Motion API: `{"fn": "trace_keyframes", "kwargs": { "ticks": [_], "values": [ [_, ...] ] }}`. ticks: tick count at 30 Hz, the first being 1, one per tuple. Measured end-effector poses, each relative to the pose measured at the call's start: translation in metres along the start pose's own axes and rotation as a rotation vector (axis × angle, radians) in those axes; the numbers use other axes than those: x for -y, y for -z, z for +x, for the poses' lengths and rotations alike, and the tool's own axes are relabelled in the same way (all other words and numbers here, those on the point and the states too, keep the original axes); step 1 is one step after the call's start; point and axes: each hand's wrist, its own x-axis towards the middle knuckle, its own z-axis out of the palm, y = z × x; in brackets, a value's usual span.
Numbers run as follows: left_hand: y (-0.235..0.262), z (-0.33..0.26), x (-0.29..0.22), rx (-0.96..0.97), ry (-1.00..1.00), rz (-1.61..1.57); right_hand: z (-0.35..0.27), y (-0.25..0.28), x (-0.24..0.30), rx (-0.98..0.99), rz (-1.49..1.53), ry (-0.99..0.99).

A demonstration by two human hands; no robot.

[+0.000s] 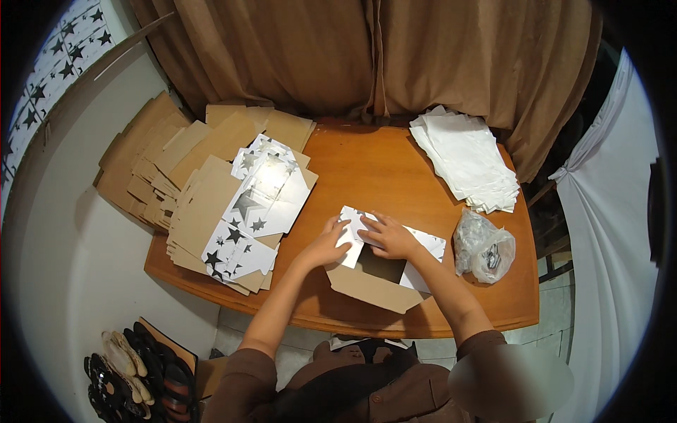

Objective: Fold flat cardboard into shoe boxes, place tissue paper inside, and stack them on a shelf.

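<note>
Brown cloth of the person's shirt [402,403] is closest, just below the counter's near edge, with both bare forearms reaching out from the rolled sleeves. Before them, near that edge of the wooden counter [363,166], sits a part-folded cardboard box [377,293], its plain brown wall turned toward the person and its white panels standing or leaning around a dark opening. The left hand [327,244] rests on the white panel at the box's left, thumb and fingers parted. The right hand [392,238] reaches over the far side, fingers spread across the white card; from where I stand I cannot tell whether either grip is pinching the card. Just right of the box slumps a clear plastic bag [485,248] with something dark inside, and beyond it lies a loose pile of white sheets [462,156]. To the left, flat brown cardboard pieces [201,201] are stacked in uneven heaps, a white star-printed blank [258,204] on top. Brown curtains [296,60] hang behind; shoes [144,374] crowd together at lower left.
</note>
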Motion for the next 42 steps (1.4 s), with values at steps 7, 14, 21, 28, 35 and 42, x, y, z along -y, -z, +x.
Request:
{"fn": "trace_keyframes", "kwargs": {
  "ticks": [7, 14, 21, 28, 35, 42],
  "values": [
    [0.042, -0.056, 0.004, 0.293, -0.195, 0.346, -0.031, 0.032, 0.018, -0.063, 0.153, -0.19],
    [0.03, -0.064, 0.005, 0.091, -0.416, 0.403, -0.097, 0.058, 0.057, -0.051, 0.511, -0.341],
    [0.011, -0.051, -0.004, -0.025, -0.341, 0.379, -0.101, 0.08, 0.092, -0.165, 0.583, -0.448],
    [-0.013, -0.044, -0.015, -0.381, -0.427, 0.248, -0.102, 0.04, 0.105, -0.141, -0.136, -0.488],
    [-0.021, -0.047, -0.007, -0.025, -0.572, 0.497, -0.107, 0.013, 0.103, -0.072, -0.145, -0.487],
    [-0.024, -0.048, -0.002, 0.01, -0.552, 0.499, -0.105, 0.015, 0.103, -0.02, -0.03, -0.507]
  ]
}}
